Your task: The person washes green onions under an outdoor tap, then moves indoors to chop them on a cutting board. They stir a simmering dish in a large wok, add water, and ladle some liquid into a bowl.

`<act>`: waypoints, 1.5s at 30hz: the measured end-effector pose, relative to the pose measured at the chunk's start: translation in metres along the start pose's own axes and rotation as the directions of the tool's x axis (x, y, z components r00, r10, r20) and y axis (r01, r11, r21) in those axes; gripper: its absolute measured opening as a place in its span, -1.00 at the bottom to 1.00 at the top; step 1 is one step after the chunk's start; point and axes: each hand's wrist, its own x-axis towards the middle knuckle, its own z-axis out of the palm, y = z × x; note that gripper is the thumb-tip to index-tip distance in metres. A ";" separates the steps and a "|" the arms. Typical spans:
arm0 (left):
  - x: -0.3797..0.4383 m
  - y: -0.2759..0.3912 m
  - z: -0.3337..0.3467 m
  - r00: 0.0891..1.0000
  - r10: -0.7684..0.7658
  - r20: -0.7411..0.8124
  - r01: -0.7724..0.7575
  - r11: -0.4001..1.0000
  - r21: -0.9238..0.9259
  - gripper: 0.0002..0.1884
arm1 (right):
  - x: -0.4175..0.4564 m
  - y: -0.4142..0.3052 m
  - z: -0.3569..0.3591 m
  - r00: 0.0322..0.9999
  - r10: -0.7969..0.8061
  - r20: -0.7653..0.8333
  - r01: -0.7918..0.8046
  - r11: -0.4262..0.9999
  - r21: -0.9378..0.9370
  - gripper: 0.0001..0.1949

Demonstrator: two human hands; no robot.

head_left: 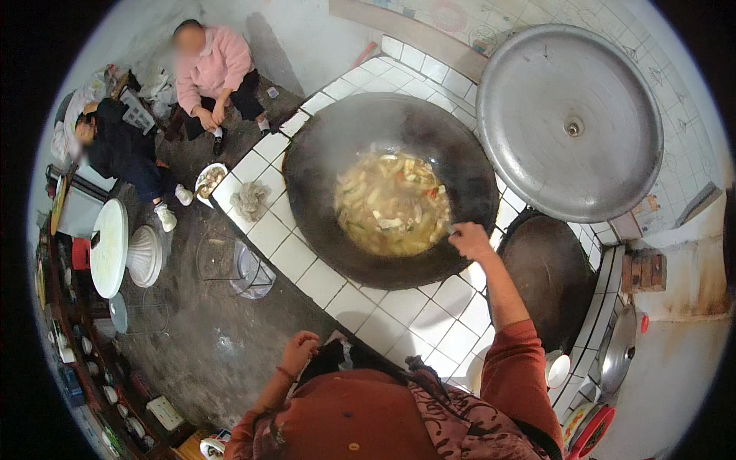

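My right hand point(472, 241) grips a cooking utensil point(451, 229) at the right side of a large dark wok point(322, 230). Only a short bit of the utensil shows; its lower end is hidden in the food. A steaming stew point(394, 201) of pale pieces with green and red bits fills the bottom of the wok. My left hand point(299, 352) hangs by my body, off the stove's edge, with its fingers curled. Whether anything is in it cannot be seen. The wok is set in a white-tiled stove top point(345, 307).
A wide metal lid point(569, 167) leans at the back right, above a second dark wok point(552, 276). A crumpled cloth point(250, 201) lies on the left tiles. Two people sit at the upper left, near a food bowl point(211, 183). A wire stand point(253, 273) is on the floor.
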 end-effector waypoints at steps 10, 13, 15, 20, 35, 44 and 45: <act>-0.013 -0.007 -0.011 0.997 -0.021 -0.080 0.021 1.000 0.001 -0.89 | 0.075 0.131 0.129 0.945 0.319 0.068 -0.317 0.852 0.417 -0.80; -0.013 -0.007 -0.008 0.995 -0.058 -0.082 0.059 0.998 0.009 -0.88 | 0.080 0.067 0.144 0.954 0.283 0.100 -0.298 0.853 0.429 -0.80; -0.010 -0.007 -0.006 0.996 -0.066 -0.067 0.067 0.998 0.012 -0.88 | 0.072 0.017 0.123 0.948 0.257 0.186 -0.312 0.863 0.397 -0.79; -0.002 -0.001 0.001 0.998 -0.055 -0.032 0.056 0.998 0.033 -0.88 | 0.049 -0.041 0.044 0.863 0.243 0.443 -0.482 0.661 0.576 -0.77; -0.011 -0.013 -0.011 0.996 -0.053 -0.066 0.055 0.998 0.028 -0.89 | 0.106 0.067 0.141 0.980 0.183 0.077 -0.194 0.965 0.175 -0.76; -0.012 -0.007 -0.015 0.987 -0.108 -0.114 0.112 0.994 0.021 -0.88 | 0.132 0.001 0.055 0.996 -0.068 -0.055 0.070 0.996 0.053 -0.74; -0.011 -0.008 -0.017 0.985 -0.121 -0.121 0.124 0.992 0.019 -0.87 | 0.144 -0.001 0.055 0.994 -0.033 -0.101 0.037 0.998 0.040 -0.74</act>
